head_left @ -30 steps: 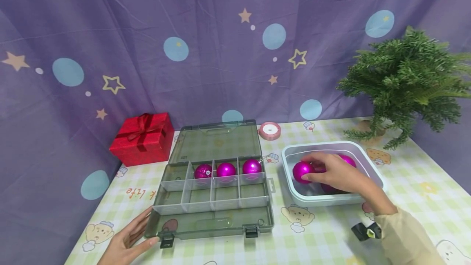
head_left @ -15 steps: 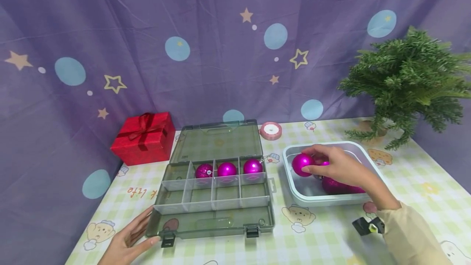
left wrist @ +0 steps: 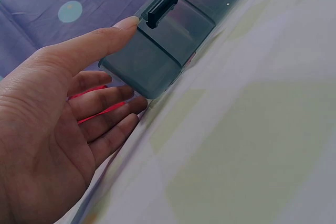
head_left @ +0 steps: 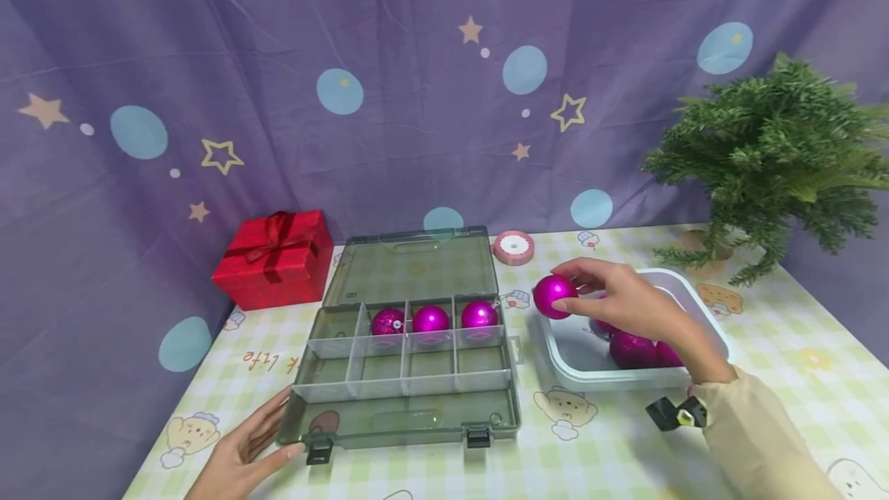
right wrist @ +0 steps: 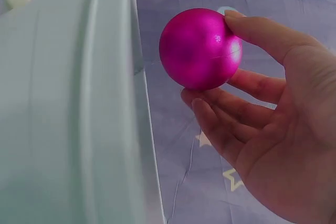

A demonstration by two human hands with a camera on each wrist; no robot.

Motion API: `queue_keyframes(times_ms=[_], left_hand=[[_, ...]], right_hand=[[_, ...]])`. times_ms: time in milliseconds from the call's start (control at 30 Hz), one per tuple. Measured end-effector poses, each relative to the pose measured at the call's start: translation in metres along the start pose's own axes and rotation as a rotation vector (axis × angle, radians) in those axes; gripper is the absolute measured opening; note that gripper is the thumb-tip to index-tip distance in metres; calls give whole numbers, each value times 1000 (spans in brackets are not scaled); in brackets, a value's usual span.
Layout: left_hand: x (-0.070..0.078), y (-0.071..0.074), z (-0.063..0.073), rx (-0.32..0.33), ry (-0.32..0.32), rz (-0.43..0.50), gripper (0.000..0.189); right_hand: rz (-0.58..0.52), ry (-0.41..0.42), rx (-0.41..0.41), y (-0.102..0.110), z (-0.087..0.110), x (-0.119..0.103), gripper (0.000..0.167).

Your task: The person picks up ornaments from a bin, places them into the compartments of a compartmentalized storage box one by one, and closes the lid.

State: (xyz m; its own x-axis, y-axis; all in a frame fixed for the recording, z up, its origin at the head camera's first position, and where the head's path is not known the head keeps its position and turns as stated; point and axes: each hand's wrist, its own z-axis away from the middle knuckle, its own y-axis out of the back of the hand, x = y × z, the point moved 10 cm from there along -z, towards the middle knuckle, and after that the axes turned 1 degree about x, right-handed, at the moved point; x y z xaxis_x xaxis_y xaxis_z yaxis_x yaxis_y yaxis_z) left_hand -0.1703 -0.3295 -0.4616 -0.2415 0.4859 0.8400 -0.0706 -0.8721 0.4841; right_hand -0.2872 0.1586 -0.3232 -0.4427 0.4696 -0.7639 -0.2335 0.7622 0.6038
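Fingers and thumb of the right hand (head_left: 625, 307) pinch a shiny magenta ball (head_left: 554, 297) at the far left corner of the pale blue tub (head_left: 611, 379), where more magenta balls (head_left: 633, 349) lie. On the left, the left hand (head_left: 239, 454) has its fingers extended and slightly apart, its thumb touching the near left corner of the divided case (head_left: 403, 424). Three magenta balls (head_left: 430, 320) sit in separate far-row compartments.
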Motion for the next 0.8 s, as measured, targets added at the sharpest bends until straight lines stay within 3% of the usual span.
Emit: queue_keyframes(times_ms=[800], left_hand=[[1, 1, 0, 5, -12, 11, 85]], right_hand=[[15, 129, -10, -40, -48, -33, 43]])
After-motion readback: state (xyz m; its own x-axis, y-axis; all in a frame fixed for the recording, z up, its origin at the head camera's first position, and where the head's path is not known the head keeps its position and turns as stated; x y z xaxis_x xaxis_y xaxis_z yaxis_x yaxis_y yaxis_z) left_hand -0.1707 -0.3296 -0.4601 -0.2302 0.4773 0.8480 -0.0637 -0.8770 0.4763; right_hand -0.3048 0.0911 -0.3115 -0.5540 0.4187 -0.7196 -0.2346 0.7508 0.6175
